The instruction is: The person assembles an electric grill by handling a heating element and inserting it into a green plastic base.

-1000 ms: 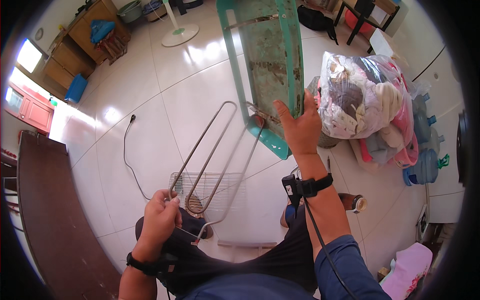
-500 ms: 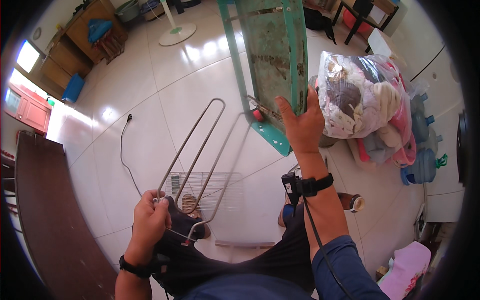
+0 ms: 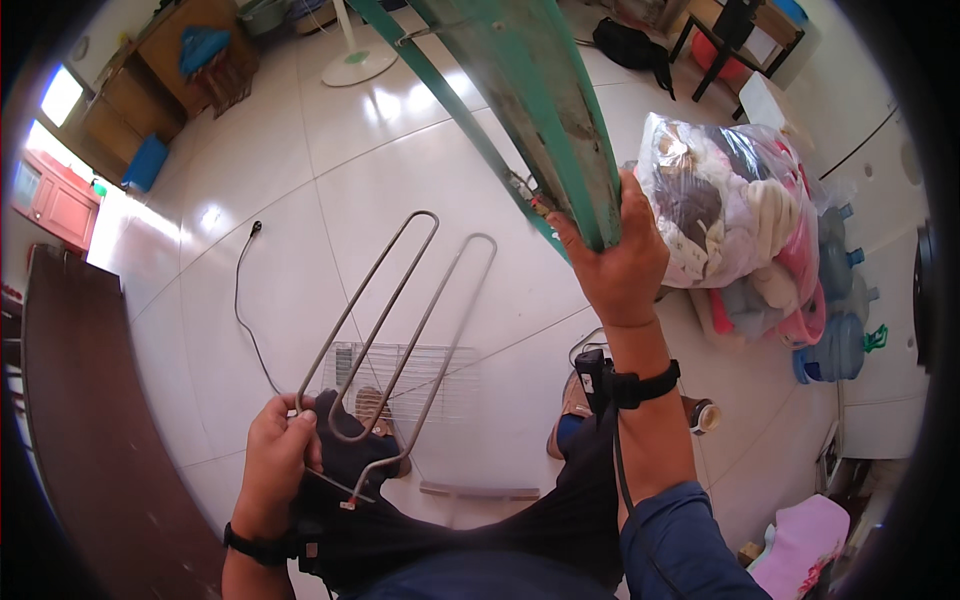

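Note:
A bent metal tube heating element (image 3: 388,312), shaped in long parallel loops, rises from my left hand (image 3: 278,455). My left thumb and fingers pinch its near end, and its other end with a small reddish tip hangs by my knee. My right hand (image 3: 625,265) grips the lower end of a long green metal housing (image 3: 545,90) with worn, rusty patches. The housing is tilted, its far end running out of the top of the view. My right fingers are partly hidden behind it. Below the element, a wire grille (image 3: 455,370) lies on the floor by my left foot.
A grey metal strip (image 3: 480,492) lies between my feet. A black cord (image 3: 240,310) with a plug runs across the tiles at left, beside a dark wooden bench (image 3: 85,400). On the right are a clear bag of cloths (image 3: 720,190) and blue water bottles (image 3: 842,350).
The housing's far end has swung up and leftward toward me, its near end now in my right hand. My left hand has lowered slightly left with the heating element.

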Motion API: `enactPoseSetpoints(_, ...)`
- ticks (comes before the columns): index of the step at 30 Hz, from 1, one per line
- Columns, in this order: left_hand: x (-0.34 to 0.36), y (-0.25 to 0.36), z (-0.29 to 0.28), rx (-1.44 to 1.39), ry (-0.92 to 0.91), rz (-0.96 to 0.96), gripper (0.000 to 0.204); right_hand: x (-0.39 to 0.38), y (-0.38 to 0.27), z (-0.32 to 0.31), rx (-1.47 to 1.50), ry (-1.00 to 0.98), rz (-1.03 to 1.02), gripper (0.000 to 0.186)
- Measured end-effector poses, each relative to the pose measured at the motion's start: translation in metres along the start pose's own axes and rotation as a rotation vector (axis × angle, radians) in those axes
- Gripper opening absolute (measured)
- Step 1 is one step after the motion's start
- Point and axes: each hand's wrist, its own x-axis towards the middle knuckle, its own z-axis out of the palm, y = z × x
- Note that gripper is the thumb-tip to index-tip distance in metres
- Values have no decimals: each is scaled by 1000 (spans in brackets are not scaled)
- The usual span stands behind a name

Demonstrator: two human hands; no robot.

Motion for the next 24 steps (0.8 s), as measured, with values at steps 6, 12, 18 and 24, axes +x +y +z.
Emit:
enactPoseSetpoints(6,16,1,20,-181,-75,-12,23,0,-9,6,-33,3,-10,66)
enactPoseSetpoints(12,30,0,41,-276,-112,-19,22,-1,-13,8,40,-40,45,69)
enactPoseSetpoints(18,20,-10,12,-121,-69,-43,21,3,-8,6,24,-23,-4,70)
enactPoseSetpoints(24,7,-14,-5,-35,19,17,19,1,9,-2,24,-6,213,71)
